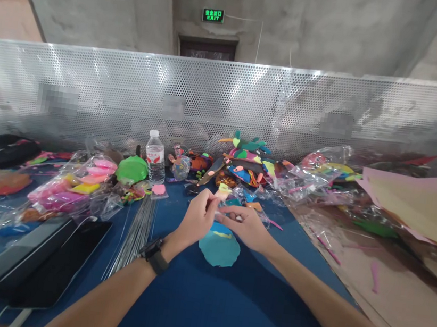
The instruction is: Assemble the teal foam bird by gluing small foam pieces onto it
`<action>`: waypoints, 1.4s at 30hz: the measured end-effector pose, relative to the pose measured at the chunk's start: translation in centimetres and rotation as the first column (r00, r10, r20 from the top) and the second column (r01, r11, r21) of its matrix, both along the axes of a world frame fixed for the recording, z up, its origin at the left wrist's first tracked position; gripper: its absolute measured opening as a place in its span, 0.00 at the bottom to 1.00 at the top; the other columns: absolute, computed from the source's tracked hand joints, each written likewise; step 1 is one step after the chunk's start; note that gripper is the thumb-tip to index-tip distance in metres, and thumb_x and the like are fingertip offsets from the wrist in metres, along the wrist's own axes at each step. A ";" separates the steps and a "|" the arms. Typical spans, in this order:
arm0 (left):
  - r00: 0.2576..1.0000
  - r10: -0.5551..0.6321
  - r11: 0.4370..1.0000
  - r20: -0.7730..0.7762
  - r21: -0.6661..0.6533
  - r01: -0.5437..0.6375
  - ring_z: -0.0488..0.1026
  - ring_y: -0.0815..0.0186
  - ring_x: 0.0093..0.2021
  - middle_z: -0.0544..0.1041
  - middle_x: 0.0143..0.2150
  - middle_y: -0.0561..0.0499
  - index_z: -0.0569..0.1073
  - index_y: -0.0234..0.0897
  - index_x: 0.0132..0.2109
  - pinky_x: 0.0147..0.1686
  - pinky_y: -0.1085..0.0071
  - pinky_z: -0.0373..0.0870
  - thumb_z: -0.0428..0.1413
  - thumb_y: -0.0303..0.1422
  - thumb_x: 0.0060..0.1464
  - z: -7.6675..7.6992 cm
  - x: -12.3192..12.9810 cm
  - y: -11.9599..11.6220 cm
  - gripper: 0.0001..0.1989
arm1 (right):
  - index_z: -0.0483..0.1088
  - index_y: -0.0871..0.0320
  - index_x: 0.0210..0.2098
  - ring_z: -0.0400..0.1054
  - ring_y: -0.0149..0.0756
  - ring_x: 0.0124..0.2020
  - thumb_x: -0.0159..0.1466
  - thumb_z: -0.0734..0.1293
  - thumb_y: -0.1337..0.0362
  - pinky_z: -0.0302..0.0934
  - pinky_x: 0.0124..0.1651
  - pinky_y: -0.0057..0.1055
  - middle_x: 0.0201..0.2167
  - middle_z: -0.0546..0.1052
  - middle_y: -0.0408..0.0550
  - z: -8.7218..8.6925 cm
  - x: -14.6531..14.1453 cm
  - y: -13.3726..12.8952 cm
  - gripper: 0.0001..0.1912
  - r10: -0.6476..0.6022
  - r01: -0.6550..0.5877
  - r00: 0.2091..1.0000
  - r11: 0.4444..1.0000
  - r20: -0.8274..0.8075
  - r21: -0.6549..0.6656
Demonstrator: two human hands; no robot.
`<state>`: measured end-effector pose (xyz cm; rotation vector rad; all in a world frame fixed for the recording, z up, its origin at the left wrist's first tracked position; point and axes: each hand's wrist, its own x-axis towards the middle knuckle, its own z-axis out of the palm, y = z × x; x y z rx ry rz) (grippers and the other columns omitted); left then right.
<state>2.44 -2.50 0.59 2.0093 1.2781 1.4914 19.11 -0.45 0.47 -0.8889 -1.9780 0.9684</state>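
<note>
My left hand (199, 213) and my right hand (247, 226) meet fingertip to fingertip over the middle of the blue table. Both are closed in a pinch, and whatever sits between the fingertips is too small or hidden to name. A bit of white shows among the right fingers. Just past the fingertips is a pale yellow piece (223, 189); I cannot tell whether the hands touch it. Below the hands lies a flat teal disc (218, 252) of what looks like modelling clay, with a thin yellow strip (222, 234) across its upper part.
A bundle of thin wires (134, 238), a phone (64, 261) and a power bank (23, 253) lie left. Behind stand a water bottle (156, 158), a green clay lump (132, 169) and colourful clay figures (242, 166). Paper sheets (418, 203) lie right; a perforated metal panel (227, 97) stands behind.
</note>
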 end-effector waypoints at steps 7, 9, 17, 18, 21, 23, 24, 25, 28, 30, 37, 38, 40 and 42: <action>0.999 -0.031 1.000 -0.037 0.002 0.031 0.64 0.69 0.29 0.65 0.28 0.54 0.63 0.36 0.33 0.31 0.72 0.58 0.46 0.38 0.63 -0.6 -0.2 0.3 0.12 | 0.78 0.54 0.37 0.43 0.26 0.19 0.60 0.67 0.51 0.39 0.21 0.26 0.16 0.53 0.36 -0.1 -0.5 -0.4 0.14 0.047 -0.047 0.998 0.999 0.045 -0.007; 0.999 -0.037 0.999 -0.024 -0.034 0.036 0.65 0.69 0.29 0.66 0.29 0.54 0.63 0.36 0.35 0.31 0.72 0.59 0.45 0.40 0.64 -0.5 -0.2 0.3 0.13 | 0.78 0.55 0.36 0.45 0.26 0.19 0.60 0.68 0.52 0.41 0.22 0.26 0.17 0.57 0.37 0.0 -0.6 -0.4 0.14 0.044 -0.044 0.999 0.999 0.011 -0.004; 0.993 -0.083 0.988 -0.079 -0.137 0.071 0.67 0.69 0.28 0.69 0.27 0.55 0.67 0.37 0.37 0.29 0.73 0.59 0.47 0.44 0.62 -0.6 -0.6 0.4 0.15 | 0.76 0.56 0.38 0.51 0.25 0.15 0.56 0.71 0.51 0.49 0.18 0.25 0.16 0.55 0.34 -0.3 0.2 1.3 0.17 -0.115 0.087 0.973 0.986 -0.200 -0.141; 0.993 -0.071 0.992 -0.093 -0.107 0.061 0.67 0.68 0.30 0.70 0.28 0.54 0.67 0.37 0.36 0.31 0.73 0.59 0.47 0.43 0.62 -0.5 -0.7 0.4 0.15 | 0.76 0.56 0.36 0.51 0.25 0.15 0.56 0.71 0.51 0.49 0.18 0.25 0.16 0.55 0.34 -0.4 0.3 1.4 0.16 -0.110 0.083 0.977 0.985 -0.185 -0.148; 0.991 -0.048 0.997 -0.122 -0.061 0.041 0.69 0.68 0.31 0.73 0.31 0.54 0.70 0.36 0.37 0.32 0.73 0.60 0.48 0.43 0.62 -0.1 -0.9 0.3 0.15 | 0.75 0.57 0.32 0.52 0.25 0.15 0.55 0.71 0.51 0.47 0.18 0.25 0.14 0.57 0.35 -0.1 0.3 1.3 0.15 -0.134 0.114 0.978 0.985 -0.158 -0.127; 0.991 -0.025 0.999 -0.133 -0.048 0.019 0.68 0.69 0.31 0.73 0.30 0.54 0.71 0.36 0.36 0.31 0.74 0.59 0.48 0.44 0.62 0.2 -1.0 0.3 0.16 | 0.74 0.58 0.29 0.52 0.25 0.15 0.55 0.71 0.51 0.47 0.19 0.26 0.14 0.60 0.36 0.3 0.3 1.2 0.15 -0.169 0.150 0.972 0.981 -0.163 -0.120; 0.991 -0.011 0.999 -0.136 -0.046 0.005 0.68 0.69 0.30 0.73 0.29 0.54 0.71 0.36 0.36 0.30 0.74 0.58 0.49 0.44 0.61 0.3 -1.1 0.3 0.16 | 0.74 0.58 0.28 0.53 0.25 0.16 0.54 0.72 0.51 0.48 0.20 0.26 0.15 0.62 0.37 0.5 0.3 1.2 0.16 -0.180 0.160 0.969 0.979 -0.171 -0.127; 0.991 0.003 0.999 -0.137 -0.047 -0.009 0.67 0.70 0.29 0.72 0.28 0.55 0.71 0.36 0.35 0.30 0.74 0.58 0.49 0.45 0.61 0.3 -1.1 0.3 0.17 | 0.73 0.58 0.28 0.53 0.25 0.16 0.53 0.72 0.50 0.49 0.20 0.26 0.15 0.62 0.37 0.6 0.3 1.2 0.16 -0.190 0.167 0.964 0.977 -0.186 -0.133; 0.990 0.035 0.998 -0.137 -0.047 -0.042 0.65 0.70 0.26 0.71 0.25 0.55 0.72 0.35 0.33 0.28 0.74 0.57 0.49 0.47 0.60 0.3 -1.1 0.3 0.20 | 0.71 0.58 0.30 0.52 0.25 0.16 0.54 0.71 0.49 0.48 0.20 0.25 0.17 0.62 0.36 0.4 0.3 1.3 0.18 -0.169 0.133 0.954 0.979 -0.247 -0.153; 0.988 0.039 0.998 -0.147 -0.041 -0.045 0.63 0.70 0.25 0.69 0.23 0.55 0.72 0.34 0.32 0.27 0.74 0.55 0.47 0.47 0.61 0.2 -1.0 0.3 0.21 | 0.69 0.58 0.32 0.52 0.24 0.16 0.56 0.69 0.48 0.47 0.19 0.24 0.16 0.60 0.35 0.0 0.2 1.2 0.19 -0.090 0.039 0.957 0.982 -0.276 -0.186; 0.957 0.040 0.999 -0.288 0.040 -0.030 0.58 0.71 0.21 0.62 0.19 0.56 0.63 0.36 0.24 0.25 0.71 0.50 0.41 0.43 0.65 0.7 -0.8 -0.3 0.23 | 0.61 0.56 0.33 0.40 0.24 0.16 0.61 0.66 0.47 0.45 0.19 0.22 0.15 0.51 0.31 -0.6 -0.6 -0.4 0.18 0.159 -0.326 0.917 0.829 -0.367 -0.454; 0.947 0.033 0.998 -0.318 0.060 -0.015 0.59 0.70 0.22 0.64 0.20 0.54 0.64 0.36 0.25 0.26 0.70 0.51 0.40 0.40 0.66 0.9 -0.8 -0.5 0.22 | 0.60 0.55 0.32 0.39 0.23 0.16 0.60 0.67 0.48 0.44 0.19 0.22 0.15 0.49 0.31 -0.6 -0.6 -0.6 0.18 0.177 -0.359 0.909 0.794 -0.378 -0.491; 0.930 0.017 0.997 -0.366 0.075 0.011 0.61 0.69 0.22 0.67 0.21 0.52 0.65 0.37 0.28 0.26 0.69 0.51 0.37 0.37 0.67 1.1 -0.7 -0.8 0.22 | 0.58 0.55 0.31 0.37 0.23 0.17 0.59 0.68 0.49 0.41 0.19 0.21 0.16 0.48 0.31 -0.8 -0.8 -0.6 0.19 0.200 -0.405 0.897 0.729 -0.393 -0.552; 0.912 0.008 0.997 -0.411 0.075 0.025 0.63 0.67 0.22 0.68 0.21 0.50 0.65 0.38 0.28 0.26 0.68 0.52 0.36 0.35 0.67 1.1 -0.6 -1.0 0.22 | 0.58 0.55 0.31 0.38 0.23 0.17 0.58 0.69 0.50 0.40 0.18 0.21 0.16 0.49 0.31 -1.2 -0.9 -0.5 0.19 0.218 -0.416 0.897 0.709 -0.383 -0.569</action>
